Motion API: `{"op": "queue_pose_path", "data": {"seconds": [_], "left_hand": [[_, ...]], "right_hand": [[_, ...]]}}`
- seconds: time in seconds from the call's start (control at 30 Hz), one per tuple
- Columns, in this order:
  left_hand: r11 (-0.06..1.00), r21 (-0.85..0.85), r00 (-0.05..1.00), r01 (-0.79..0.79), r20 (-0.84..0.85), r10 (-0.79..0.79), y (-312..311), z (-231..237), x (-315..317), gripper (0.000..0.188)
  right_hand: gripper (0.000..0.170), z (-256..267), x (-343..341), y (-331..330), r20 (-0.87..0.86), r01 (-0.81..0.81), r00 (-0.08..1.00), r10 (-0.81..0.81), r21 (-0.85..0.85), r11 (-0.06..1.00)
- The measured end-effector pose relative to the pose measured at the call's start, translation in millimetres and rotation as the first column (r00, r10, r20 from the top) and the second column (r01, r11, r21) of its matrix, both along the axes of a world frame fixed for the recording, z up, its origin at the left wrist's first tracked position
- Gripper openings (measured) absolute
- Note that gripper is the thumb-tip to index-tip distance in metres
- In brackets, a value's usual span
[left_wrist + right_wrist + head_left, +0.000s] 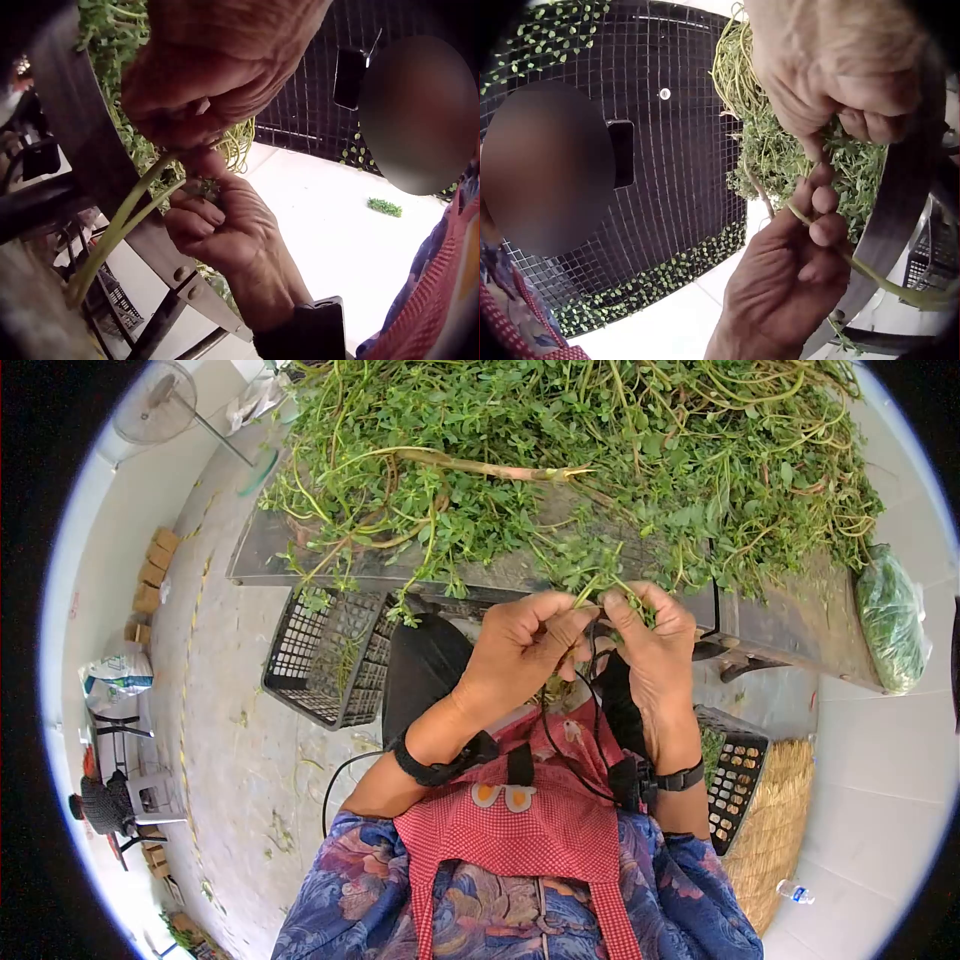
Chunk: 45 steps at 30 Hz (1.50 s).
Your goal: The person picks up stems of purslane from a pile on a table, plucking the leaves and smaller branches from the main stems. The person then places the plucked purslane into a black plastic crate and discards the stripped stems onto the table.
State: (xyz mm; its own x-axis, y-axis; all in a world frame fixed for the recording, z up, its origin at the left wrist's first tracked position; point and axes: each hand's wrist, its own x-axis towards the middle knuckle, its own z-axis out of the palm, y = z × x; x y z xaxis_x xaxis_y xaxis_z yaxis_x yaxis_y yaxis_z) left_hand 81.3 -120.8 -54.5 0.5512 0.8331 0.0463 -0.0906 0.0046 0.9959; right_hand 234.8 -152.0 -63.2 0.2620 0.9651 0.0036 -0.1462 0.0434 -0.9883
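Close together at the table's front edge, both hands work on leafy green stems (578, 568). My left hand (525, 645) pinches a stem between thumb and fingers; in the right wrist view this pale green stem (877, 279) runs out past the curled fingers. My right hand (657, 645) pinches the greens with thumb and forefinger, its fingertips right beside the left ones. In the left wrist view two thick stem ends (112, 232) stick out below the hands. A large heap of the same greens (640, 450) covers the table (500, 572) in front.
A black plastic crate (325, 660) with some stems stands below the table at left. Another black crate (735, 775) is at right, beside a straw-coloured woven surface (775, 810). A clear bag of greens (890, 620) lies at the table's right end. Cables hang near the wrists.
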Motion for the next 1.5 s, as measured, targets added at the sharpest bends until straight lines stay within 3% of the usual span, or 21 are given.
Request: {"op": "queue_pose_path", "data": {"seconds": [0.07, 0.1, 0.17, 0.23, 0.3, 0.37, 0.47, 0.53, 0.57, 0.63, 0.67, 0.73, 0.77, 0.83, 0.97, 1.03, 1.1, 1.13, 1.27, 1.33, 1.5], "left_hand": [[1.0, 0.003, 1.0, -0.018, -0.01, 0.018, -0.2, 0.1, 0.0, 0.025], [1.0, 0.003, 1.0, 0.002, -0.016, -0.002, 0.0, 0.8, -1.2, 0.025], [1.0, 0.001, 1.0, 0.019, -0.023, -0.019, -0.7, 0.8, -2.2, 0.025], [0.998, -0.053, 1.0, 0.016, 0.001, -0.016, -1.2, -0.2, -0.8, 0.025], [0.998, -0.052, 1.0, 0.022, 0.01, -0.022, -0.9, -1.5, 1.1, 0.024], [0.999, -0.05, 1.0, 0.022, 0.019, -0.021, -1.3, -2.0, 1.9, 0.024], [0.998, -0.069, 1.0, 0.009, 0.01, -0.008, -3.1, -3.1, 4.0, 0.021], [0.998, -0.068, 1.0, 0.0, 0.021, 0.001, -3.9, -5.0, 5.5, 0.02], [0.998, -0.068, 1.0, 0.003, 0.022, -0.002, -4.5, -4.4, 6.4, 0.02], [0.995, -0.103, 1.0, 0.011, 0.03, -0.008, -5.5, -1.4, 7.5, 0.019], [0.995, -0.102, 0.999, 0.009, 0.032, -0.006, -5.2, 0.1, 8.3, 0.019], [0.995, -0.101, 1.0, -0.024, 0.002, 0.024, -5.5, 2.2, 8.2, 0.019], [0.995, -0.1, 1.0, -0.024, 0.002, 0.024, -5.0, 2.4, 7.6, 0.019], [0.998, -0.06, 0.999, -0.019, 0.027, 0.02, -4.7, 1.7, 8.1, 0.019], [0.999, -0.001, 0.999, -0.038, -0.034, 0.038, -4.8, -3.0, 8.6, 0.019], [0.999, -0.036, 0.999, -0.03, -0.024, 0.03, -4.6, -0.6, 7.7, 0.018], [0.999, -0.022, 0.999, -0.033, -0.022, 0.032, -3.2, -1.7, 6.8, 0.018], [0.999, -0.006, 0.999, -0.035, -0.018, 0.035, -2.2, -2.3, 6.9, 0.017], [0.999, 0.011, 0.999, -0.049, -0.013, 0.05, -1.6, -6.7, 8.3, 0.017], [0.999, 0.023, 0.999, -0.048, 0.009, 0.048, -1.6, -8.5, 9.4, 0.017], [0.997, 0.063, 0.999, -0.038, -0.015, 0.039, -2.3, -10.0, 10.0, 0.017]], "right_hand": [[0.016, -3.5, 2.2, 1.0, -0.108, 0.154, 0.983, -0.146, 0.071, 0.985], [0.016, -0.2, 4.1, 0.8, -0.108, 0.152, 0.984, -0.144, 0.071, 0.986], [0.012, 8.9, 9.1, -0.8, -0.314, 0.211, 0.934, -0.169, 0.107, 0.972], [0.015, 9.2, 8.9, -4.3, -0.235, 0.161, 0.964, -0.127, 0.135, 0.978], [0.018, 12.7, 1.3, -6.3, 0.197, 0.082, 0.974, -0.114, 0.161, 0.983], [0.018, 10.5, -4.5, -2.4, 0.148, 0.09, 0.982, -0.12, 0.194, 0.977], [0.014, 7.1, -5.9, 0.3, 0.264, 0.059, 0.958, -0.11, 0.193, 0.979], [0.012, 1.4, -4.6, 2.8, 0.554, 0.093, 0.789, -0.267, 0.322, 0.942], [0.012, -1.4, -4.5, 3.9, 0.555, 0.095, 0.787, -0.269, 0.322, 0.942], [0.012, -4.9, -5.9, 6.2, 0.463, 0.312, 0.796, -0.39, 0.238, 0.92], [0.012, -3.5, -3.5, 6.6, 0.464, 0.309, 0.796, -0.388, 0.239, 0.92], [0.014, 1.5, 1.5, 6.0, 0.133, 0.288, 0.937, -0.323, 0.229, 0.93], [0.014, 4.7, -0.8, 6.1, 0.132, 0.287, 0.937, -0.322, 0.23, 0.93], [0.015, 10.7, -6.4, 3.9, 0.306, 0.125, 0.922, -0.239, 0.347, 0.929], [0.017, 6.0, -5.3, 3.5, 0.514, 0.103, 0.832, -0.211, 0.231, 0.968], [0.016, 7.4, -0.6, 7.5, 0.489, 0.153, 0.831, -0.266, 0.258, 0.954], [0.017, 5.3, 7.5, 9.1, -0.029, 0.253, 0.967, -0.251, 0.169, 0.953], [0.02, 7.6, 12.3, 5.5, -0.031, 0.221, 0.975, -0.219, 0.07, 0.973], [0.021, -4.8, 14.6, 2.4, 0.046, 0.152, 0.986, -0.158, 0.11, 0.982], [0.021, -9.7, 14.2, 0.3, 0.005, 0.141, 0.99, -0.141, 0.001, 0.99], [0.019, -1.9, 9.5, -3.2, -0.027, 0.067, 0.997, -0.068, -0.015, 0.998]]}}
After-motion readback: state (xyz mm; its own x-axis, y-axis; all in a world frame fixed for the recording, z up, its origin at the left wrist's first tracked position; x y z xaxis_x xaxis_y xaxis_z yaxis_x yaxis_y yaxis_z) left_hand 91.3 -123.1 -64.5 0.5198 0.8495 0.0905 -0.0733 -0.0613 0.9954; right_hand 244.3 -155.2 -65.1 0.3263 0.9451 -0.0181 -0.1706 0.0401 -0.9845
